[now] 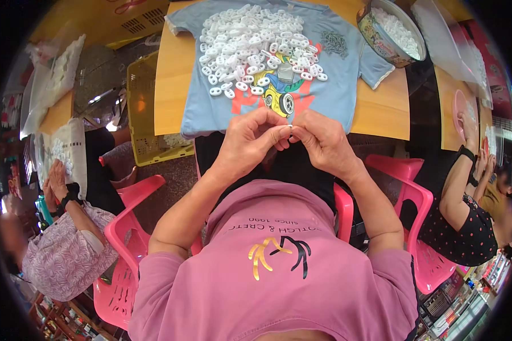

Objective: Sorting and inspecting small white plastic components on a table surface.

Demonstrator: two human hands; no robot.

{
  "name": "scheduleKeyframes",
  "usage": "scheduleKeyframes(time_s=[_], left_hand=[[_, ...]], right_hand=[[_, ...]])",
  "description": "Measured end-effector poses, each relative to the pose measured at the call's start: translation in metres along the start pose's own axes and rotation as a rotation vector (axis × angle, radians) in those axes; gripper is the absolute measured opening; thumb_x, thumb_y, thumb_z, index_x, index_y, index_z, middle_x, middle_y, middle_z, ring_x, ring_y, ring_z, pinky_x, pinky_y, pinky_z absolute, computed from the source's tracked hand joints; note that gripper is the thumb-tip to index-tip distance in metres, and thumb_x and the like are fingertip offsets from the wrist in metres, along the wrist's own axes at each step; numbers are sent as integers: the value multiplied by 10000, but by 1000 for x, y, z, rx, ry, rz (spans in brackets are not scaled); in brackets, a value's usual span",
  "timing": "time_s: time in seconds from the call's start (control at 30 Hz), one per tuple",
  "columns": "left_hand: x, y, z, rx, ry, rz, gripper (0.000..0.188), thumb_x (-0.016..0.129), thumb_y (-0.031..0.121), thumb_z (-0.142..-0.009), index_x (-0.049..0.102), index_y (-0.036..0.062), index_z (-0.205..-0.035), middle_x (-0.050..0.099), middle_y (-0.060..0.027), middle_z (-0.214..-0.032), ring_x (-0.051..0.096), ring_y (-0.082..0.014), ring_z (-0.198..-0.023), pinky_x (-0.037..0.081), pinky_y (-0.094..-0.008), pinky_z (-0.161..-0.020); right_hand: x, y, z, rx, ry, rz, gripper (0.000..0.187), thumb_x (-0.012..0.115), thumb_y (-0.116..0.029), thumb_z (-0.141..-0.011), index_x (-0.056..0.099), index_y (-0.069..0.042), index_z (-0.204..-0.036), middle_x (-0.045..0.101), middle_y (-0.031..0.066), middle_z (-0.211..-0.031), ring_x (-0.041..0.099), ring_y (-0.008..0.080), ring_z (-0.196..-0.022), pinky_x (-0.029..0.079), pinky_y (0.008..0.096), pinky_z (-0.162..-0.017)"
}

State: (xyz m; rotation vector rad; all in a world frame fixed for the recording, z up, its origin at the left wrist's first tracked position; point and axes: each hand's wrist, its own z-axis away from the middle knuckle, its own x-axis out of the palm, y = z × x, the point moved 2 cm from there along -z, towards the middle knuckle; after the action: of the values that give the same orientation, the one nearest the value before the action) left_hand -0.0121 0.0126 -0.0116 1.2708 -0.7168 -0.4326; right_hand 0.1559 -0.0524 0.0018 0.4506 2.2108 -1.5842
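My left hand (249, 141) and my right hand (323, 142) meet at the table's near edge, thumbs and fingertips pinched together. Between them is a small white plastic piece (290, 127), mostly covered by the fingers. Both hands seem to grip it. Just beyond them, a light blue T-shirt (335, 94) with a yellow car print is spread over the table. On it lies a heap of white two-holed plastic pieces (239, 51), thinning out toward me. To the heap's right sits a small pile of thin, dark grey-green parts (334, 44), perhaps springs.
A round tin (372, 46) of white pieces stands at the table's far right. A yellow plastic crate (139, 108) is left of the wooden table (170, 85). Pink chairs (125, 238) flank me. People work at both sides, a hand (54, 179) showing at left.
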Motion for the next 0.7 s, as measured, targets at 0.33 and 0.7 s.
scheduleKeyframes(time_s=[0.33,0.7], left_hand=[[-16,3,5,-90,-33,-24,130,636,89,-928,617,-34,-966,663,-64,-808,640,-107,-740,524,-242,-679],[-19,-8,11,-62,66,-54,128,642,86,-922,626,-37,-955,664,-68,-815,643,-107,-727,528,-240,-658]], right_hand=[[1,-14,-6,-32,-64,96,61,591,-53,-919,569,1,-899,542,125,-779,557,289,-687,449,357,-623],[18,0,-12,145,-118,-9,69,602,-34,-900,623,29,-919,570,108,-728,599,206,-606,460,309,-544]])
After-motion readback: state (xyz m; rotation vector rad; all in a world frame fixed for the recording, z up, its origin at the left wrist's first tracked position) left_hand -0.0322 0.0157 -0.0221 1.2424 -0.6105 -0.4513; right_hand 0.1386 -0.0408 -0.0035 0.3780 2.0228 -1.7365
